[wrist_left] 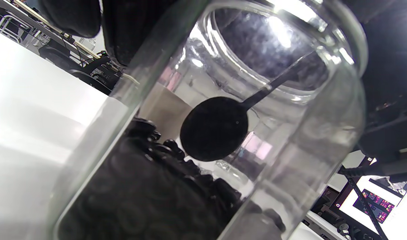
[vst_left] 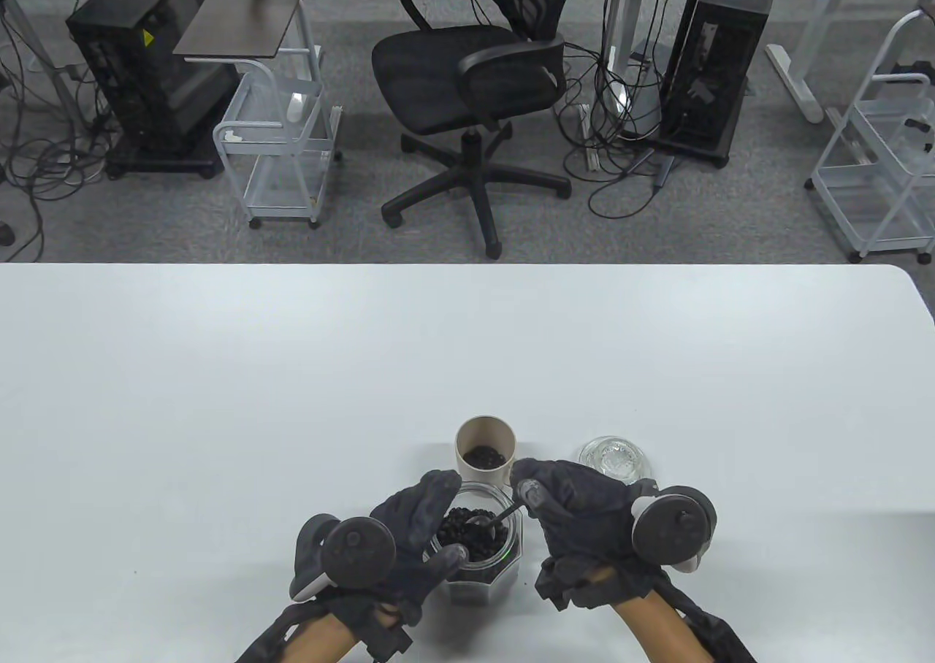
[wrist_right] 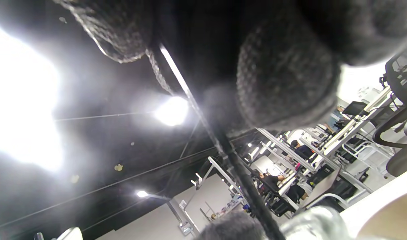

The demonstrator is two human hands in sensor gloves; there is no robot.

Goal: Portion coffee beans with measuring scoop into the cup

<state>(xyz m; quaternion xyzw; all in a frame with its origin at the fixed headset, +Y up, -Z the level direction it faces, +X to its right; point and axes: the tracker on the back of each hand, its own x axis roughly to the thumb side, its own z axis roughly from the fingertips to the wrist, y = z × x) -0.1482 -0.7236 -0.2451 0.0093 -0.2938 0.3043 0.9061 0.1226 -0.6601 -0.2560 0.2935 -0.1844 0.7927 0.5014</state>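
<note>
Both gloved hands are reaching in from the six o'clock edge of the table view, forearms bare below the glove cuffs. The left hand [vst_left: 409, 539] is sitting at about seven o'clock, its fingers curling toward one o'clock and its thumb lying toward three o'clock, the two wrapping round the jar [vst_left: 478, 550]. A round tracker is riding on its back. The right hand [vst_left: 577, 524] is sitting at about five o'clock, knuckles turned to ten o'clock, fingers bent and pinching the thin handle of the scoop [vst_left: 493, 520] at their tips. Its tracker is facing three o'clock. In the right wrist view two dark fingertips [wrist_right: 283, 80] are closing on that handle.
</note>
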